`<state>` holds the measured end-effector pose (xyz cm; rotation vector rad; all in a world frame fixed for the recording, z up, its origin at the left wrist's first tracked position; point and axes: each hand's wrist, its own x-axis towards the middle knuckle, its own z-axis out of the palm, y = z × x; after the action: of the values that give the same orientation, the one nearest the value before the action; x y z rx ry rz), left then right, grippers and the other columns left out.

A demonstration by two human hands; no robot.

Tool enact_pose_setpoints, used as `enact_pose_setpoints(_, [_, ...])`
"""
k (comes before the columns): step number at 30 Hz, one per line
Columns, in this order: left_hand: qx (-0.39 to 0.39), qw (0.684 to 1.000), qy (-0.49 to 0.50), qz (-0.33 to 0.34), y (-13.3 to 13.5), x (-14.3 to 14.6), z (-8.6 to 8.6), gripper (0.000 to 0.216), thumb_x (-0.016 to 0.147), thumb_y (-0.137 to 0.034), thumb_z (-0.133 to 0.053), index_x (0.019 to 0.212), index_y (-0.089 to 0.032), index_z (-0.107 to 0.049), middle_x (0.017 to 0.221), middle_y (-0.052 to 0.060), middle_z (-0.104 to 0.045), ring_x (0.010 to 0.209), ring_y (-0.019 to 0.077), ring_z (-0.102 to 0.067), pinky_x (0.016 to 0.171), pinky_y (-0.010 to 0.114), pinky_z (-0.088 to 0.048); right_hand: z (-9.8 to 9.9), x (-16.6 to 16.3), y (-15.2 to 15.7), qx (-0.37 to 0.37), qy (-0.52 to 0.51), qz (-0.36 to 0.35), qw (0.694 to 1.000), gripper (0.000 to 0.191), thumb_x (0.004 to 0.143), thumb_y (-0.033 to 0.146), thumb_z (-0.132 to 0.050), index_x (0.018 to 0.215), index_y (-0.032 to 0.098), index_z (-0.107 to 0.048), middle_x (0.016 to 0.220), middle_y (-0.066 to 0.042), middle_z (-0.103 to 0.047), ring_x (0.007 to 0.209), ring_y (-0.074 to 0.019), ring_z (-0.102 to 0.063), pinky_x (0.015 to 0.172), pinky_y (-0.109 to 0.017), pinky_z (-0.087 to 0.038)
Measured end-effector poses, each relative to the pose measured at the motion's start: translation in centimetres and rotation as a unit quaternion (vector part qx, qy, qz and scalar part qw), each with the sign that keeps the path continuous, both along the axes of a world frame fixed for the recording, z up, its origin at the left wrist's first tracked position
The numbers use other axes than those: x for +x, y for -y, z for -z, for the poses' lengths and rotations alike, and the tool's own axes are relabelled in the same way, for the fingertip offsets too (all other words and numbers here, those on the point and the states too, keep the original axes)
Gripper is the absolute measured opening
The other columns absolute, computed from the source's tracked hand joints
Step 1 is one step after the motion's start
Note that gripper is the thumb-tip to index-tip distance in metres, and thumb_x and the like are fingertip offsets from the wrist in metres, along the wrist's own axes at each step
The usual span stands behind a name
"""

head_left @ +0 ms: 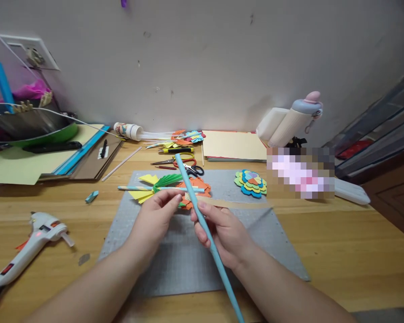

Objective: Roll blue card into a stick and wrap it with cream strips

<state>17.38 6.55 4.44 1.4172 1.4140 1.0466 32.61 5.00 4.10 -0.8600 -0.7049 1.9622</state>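
My right hand [222, 231] is closed around a long light-blue rolled paper stick [188, 181] that runs from the lower middle up toward the scissors [191, 168]. My left hand [158, 213] pinches a thin tan paper strip [235, 204] near the stick; the strip trails right across the grey cutting mat [185, 260]. Just beyond my hands lie a green and yellow folded paper fan [155, 184], an orange paper flower [202, 186] and a second, thinner blue stick [134, 188].
A white glue gun [30, 244] lies at the left on the wooden table. A layered paper flower [251, 183] sits at the mat's far right corner. Cardboard sheets [234, 146], a glue bottle [128, 131], a metal bowl [27, 123] and a water bottle [296, 119] line the wall.
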Motion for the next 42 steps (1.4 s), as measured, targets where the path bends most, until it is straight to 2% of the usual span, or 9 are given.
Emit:
enact_pose_setpoints(5, [-0.091, 0.972, 0.212, -0.042, 1.9, 0.4, 0.9, 0.03, 0.068, -0.046, -0.071, 0.083, -0.02, -0.064, 0.075, 0.001, -0.066, 0.064, 0.0115, -0.055, 0.058, 0.023, -0.04, -0.2, -0.4, 0.7, -0.003, 0.002, -0.015, 1.0, 0.03, 0.073, 0.043, -0.069, 0.068, 0.014, -0.066, 0.039, 0.002, -0.052, 0.032, -0.0063, -0.042, 0.034, -0.016, -0.029])
enact_pose_setpoints(8, [-0.101, 0.954, 0.277, -0.045, 1.8, 0.2, 0.9, 0.032, 0.058, -0.043, -0.08, 0.074, -0.02, -0.067, 0.066, -0.002, -0.064, 0.058, 0.0086, -0.05, 0.055, 0.02, -0.036, 0.1, -0.7, 1.0, -0.001, 0.011, -0.033, 0.999, 0.032, 0.074, 0.044, -0.068, 0.067, 0.013, -0.065, 0.038, 0.002, -0.053, 0.031, -0.0057, -0.041, 0.034, -0.016, -0.028])
enact_pose_setpoints(11, [-0.107, 0.945, 0.306, -0.034, 1.7, 0.0, 0.6, 0.031, 0.053, -0.039, -0.084, 0.071, -0.019, -0.068, 0.064, -0.002, -0.063, 0.059, 0.0091, -0.052, 0.059, 0.022, -0.039, 0.3, -0.7, 1.1, 0.004, 0.008, -0.05, 0.999, 0.033, 0.076, 0.044, -0.066, 0.067, 0.013, -0.065, 0.038, 0.001, -0.053, 0.03, -0.0047, -0.04, 0.033, -0.015, -0.026])
enact_pose_setpoints(15, [-0.133, 0.939, 0.318, -0.013, 1.9, -0.1, 0.4, 0.032, 0.055, -0.036, -0.085, 0.076, -0.018, -0.067, 0.067, -0.002, -0.065, 0.06, 0.0099, -0.054, 0.063, 0.024, -0.041, 0.2, -0.7, 1.1, -0.001, -0.002, -0.056, 0.998, 0.032, 0.076, 0.043, -0.066, 0.067, 0.013, -0.065, 0.039, 0.001, -0.054, 0.03, -0.0044, -0.039, 0.033, -0.015, -0.026])
enact_pose_setpoints(22, [-0.157, 0.915, 0.369, 0.042, 1.8, -0.5, 0.7, 0.028, 0.059, -0.032, -0.083, 0.073, -0.018, -0.064, 0.064, -0.002, -0.063, 0.055, 0.0082, -0.052, 0.056, 0.022, -0.037, 0.2, -0.5, 1.1, -0.027, -0.025, -0.088, 0.995, 0.032, 0.077, 0.043, -0.065, 0.067, 0.013, -0.064, 0.037, 0.002, -0.051, 0.028, -0.0035, -0.035, 0.032, -0.015, -0.024])
enact_pose_setpoints(25, [-0.169, 0.907, 0.383, 0.042, 1.9, -0.6, 0.7, 0.025, 0.061, -0.03, -0.082, 0.073, -0.018, -0.064, 0.064, -0.002, -0.062, 0.055, 0.0077, -0.051, 0.055, 0.021, -0.037, 0.2, -0.5, 1.2, -0.025, -0.036, -0.106, 0.993, 0.033, 0.077, 0.044, -0.063, 0.067, 0.013, -0.064, 0.036, 0.003, -0.05, 0.028, -0.0033, -0.033, 0.032, -0.015, -0.024])
enact_pose_setpoints(32, [-0.18, 0.902, 0.391, 0.04, 2.1, -0.7, 0.9, 0.025, 0.062, -0.031, -0.08, 0.077, -0.018, -0.066, 0.06, -0.003, -0.058, 0.052, 0.0055, -0.045, 0.054, 0.019, -0.034, 0.3, -0.6, 1.4, -0.011, -0.026, -0.092, 0.995, 0.033, 0.078, 0.044, -0.063, 0.067, 0.013, -0.064, 0.037, 0.002, -0.052, 0.028, -0.0038, -0.035, 0.032, -0.016, -0.023])
enact_pose_setpoints(37, [-0.175, 0.921, 0.344, 0.047, 2.1, -1.4, 0.4, 0.024, 0.063, -0.033, -0.079, 0.076, -0.018, -0.066, 0.065, -0.002, -0.059, 0.059, 0.0075, -0.048, 0.06, 0.02, -0.039, 0.1, -0.5, 1.4, -0.014, -0.039, -0.107, 0.993, 0.031, 0.079, 0.042, -0.063, 0.068, 0.012, -0.065, 0.038, 0.002, -0.052, 0.028, -0.0037, -0.036, 0.032, -0.015, -0.023])
enact_pose_setpoints(42, [-0.119, 0.957, 0.257, 0.054, 1.8, -2.0, 0.0, 0.023, 0.064, -0.032, -0.079, 0.068, -0.017, -0.061, 0.073, -0.001, -0.061, 0.072, 0.0112, -0.053, 0.07, 0.022, -0.043, -0.1, -0.3, 1.5, -0.021, -0.025, -0.109, 0.993, 0.033, 0.079, 0.042, -0.063, 0.068, 0.012, -0.065, 0.038, 0.002, -0.053, 0.029, -0.0037, -0.037, 0.032, -0.014, -0.023])
